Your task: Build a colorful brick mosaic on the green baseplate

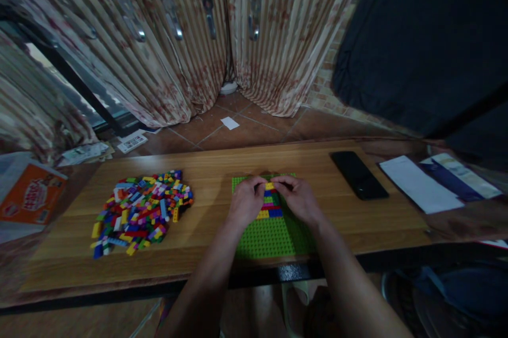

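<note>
1. The green baseplate (265, 240) lies flat on the table (317, 154), in front of me, and I place everything else by it.
2. Over its far half, my left fingers (259, 181) grasp the left end of a small yellow brick (269, 185), thumb and forefinger drawn together.
3. My right fingers (283, 181) grasp the same brick from the right end; how hard either side presses, I cannot tell.
4. The yellow brick sits at the far end of a block of coloured bricks (269, 204) on the baseplate, between my two hands; whether it is seated on the studs, I cannot make out.
5. That block runs toward me in bands: blue, green, magenta and red, then yellow and blue side by side at the near end. Nearer me, the baseplate shows bare studs, with shadow over its right part.
6. Well to the left of the baseplate, a loose heap of mixed bricks (138, 211) spreads over the table.
7. To its right lies a black phone (359, 175), with white paper (420, 184) farther right.
8. Far left of it, past the heap, stands an orange box (29, 195).
9. Beyond it, a white card (229, 123) lies on the tiled floor (262, 129), before striped curtains (273, 52).
</note>
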Tool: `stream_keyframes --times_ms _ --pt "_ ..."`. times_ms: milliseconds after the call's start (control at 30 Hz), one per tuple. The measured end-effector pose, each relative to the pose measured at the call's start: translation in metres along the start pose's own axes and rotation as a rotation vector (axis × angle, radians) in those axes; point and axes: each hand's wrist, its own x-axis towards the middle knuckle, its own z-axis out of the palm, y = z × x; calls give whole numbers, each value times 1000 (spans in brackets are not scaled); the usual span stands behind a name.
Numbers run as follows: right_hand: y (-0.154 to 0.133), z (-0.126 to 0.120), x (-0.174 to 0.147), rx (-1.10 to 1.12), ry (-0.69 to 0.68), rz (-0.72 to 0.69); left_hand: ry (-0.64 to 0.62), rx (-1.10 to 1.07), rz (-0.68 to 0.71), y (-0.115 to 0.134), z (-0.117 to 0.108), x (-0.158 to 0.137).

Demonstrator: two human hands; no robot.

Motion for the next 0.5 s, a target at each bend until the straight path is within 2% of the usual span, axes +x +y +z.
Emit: stream_keyframes --times_ms 500 --pt "-5 -1 -1 -63 -12 -16 34 70 35 2 3 0"
